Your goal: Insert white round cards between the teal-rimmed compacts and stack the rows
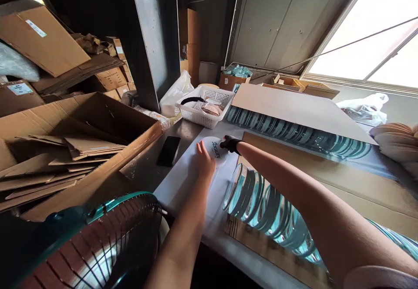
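Nearest, at lower left, stands a round fan with a teal rim and dark wire guard (126,196), beside the left forearm. To the right, a leaning row of clear, greenish glass discs (271,206) rests on brown cardboard, its near end just beyond the desk's (186,180) front edge strip and under the right forearm. Beyond, on the desk's pale covering, lies a flat white disc with dark lettering (216,150), situated between both grips. The left hand (206,157), fingers extended and spread loosely, touches the disc's left side. The right hand (231,144), in a black partial glove, has bent fingers at its right edge; how firmly they close on it cannot be determined. Room for movement: a strip of pale covering runs left of the disc, bounded by a black rectangular phone (169,151); the glass row limits the right side. Further off stand a white perforated plastic basket (199,117) and a second glass row (277,130), partly covered by a pale cardboard sheet (290,106).
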A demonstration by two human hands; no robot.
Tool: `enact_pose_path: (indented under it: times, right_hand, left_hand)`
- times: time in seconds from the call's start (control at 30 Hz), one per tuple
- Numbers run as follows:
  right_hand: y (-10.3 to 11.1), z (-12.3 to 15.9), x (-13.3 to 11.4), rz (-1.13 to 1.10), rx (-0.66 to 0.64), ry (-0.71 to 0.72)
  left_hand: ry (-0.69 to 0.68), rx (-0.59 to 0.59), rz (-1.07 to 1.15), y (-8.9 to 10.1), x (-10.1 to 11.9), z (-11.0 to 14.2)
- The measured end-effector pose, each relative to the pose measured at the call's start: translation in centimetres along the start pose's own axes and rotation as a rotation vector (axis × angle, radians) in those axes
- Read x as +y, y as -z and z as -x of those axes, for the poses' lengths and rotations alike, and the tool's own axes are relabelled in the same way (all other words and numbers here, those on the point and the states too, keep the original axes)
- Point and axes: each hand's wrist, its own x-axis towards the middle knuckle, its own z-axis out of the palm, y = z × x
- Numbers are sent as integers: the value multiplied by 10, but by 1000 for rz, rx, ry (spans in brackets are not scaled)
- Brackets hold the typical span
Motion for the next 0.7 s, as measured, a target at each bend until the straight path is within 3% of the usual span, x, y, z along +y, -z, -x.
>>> enact_pose_path:
  times: [0.17,0.27,0.4,0.5,0.57,0.7]
  right_hand:
    - [-8,2,1,138,-96,36]
    - [-12,9,-16,251,-153,81]
    - [-16,43,-54,445,-185,214]
    - [-30,91,-64,754,-272,454]
    - [-49,122,-55,880,-328,580]
    - [-85,161,-32,770,-332,542]
  left_hand:
    - [58,99,190,-2,2,-6]
    - [113,219,312,10,8,-17]
    - [131,421,429,54,21,-23]
    - [5,567,512,91,20,-4]
    - [-8,549,546,106,11,19]
    - [192,280,578,117,-9,57]
